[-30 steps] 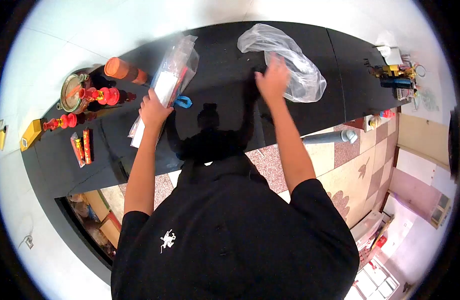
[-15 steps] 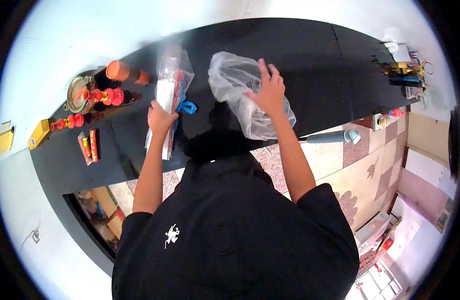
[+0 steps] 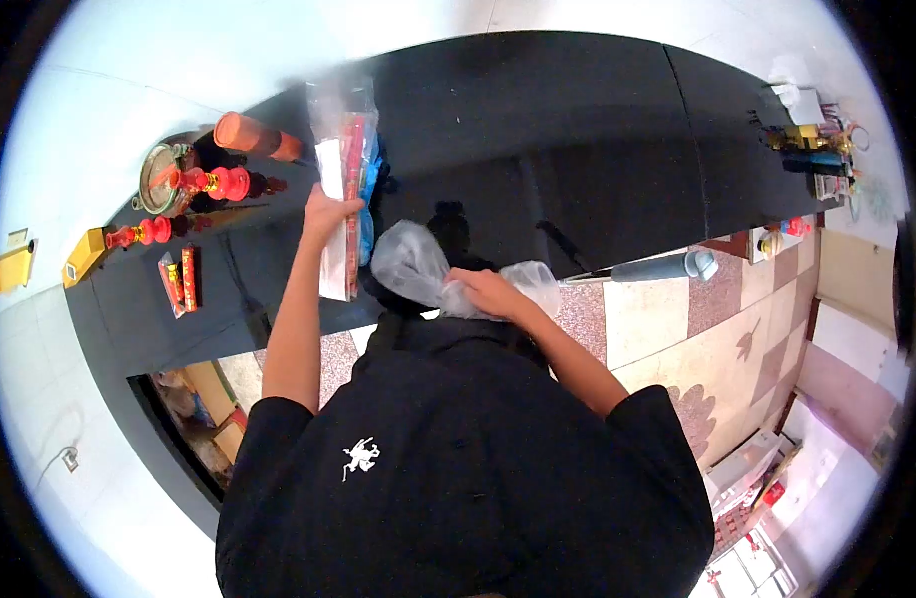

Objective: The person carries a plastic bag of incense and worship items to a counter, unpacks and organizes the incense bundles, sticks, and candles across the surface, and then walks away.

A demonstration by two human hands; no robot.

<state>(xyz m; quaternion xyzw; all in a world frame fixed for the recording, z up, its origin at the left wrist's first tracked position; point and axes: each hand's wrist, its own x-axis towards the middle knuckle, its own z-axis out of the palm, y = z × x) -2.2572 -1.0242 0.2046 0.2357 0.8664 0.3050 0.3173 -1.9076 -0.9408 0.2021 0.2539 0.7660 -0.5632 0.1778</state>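
Observation:
My left hand (image 3: pixel 330 213) is closed around a bundle of long, flat packages (image 3: pixel 353 164), white and red with clear plastic sticking out at the far end. Blue plastic (image 3: pixel 368 199) shows along the bundle's right side. Close to my body, my right hand (image 3: pixel 486 293) is closed on a crumpled clear plastic bag (image 3: pixel 410 261), gathered at its middle so that it bulges out on both sides of the fist. Whether the bag contains anything cannot be made out.
On the black counter (image 3: pixel 558 120), an orange cylinder (image 3: pixel 254 138), red ornaments (image 3: pixel 219 183), a glass jar (image 3: pixel 161 181) and red packets (image 3: pixel 184 281) stand or lie at left. Several small items (image 3: pixel 812 140) sit at far right. A grey-blue cylinder (image 3: pixel 662 269) juts near the front edge.
My right hand has come down and left, toward my body, and closed on the plastic bag, which is now bunched up. My left hand and the bundle have shifted slightly.

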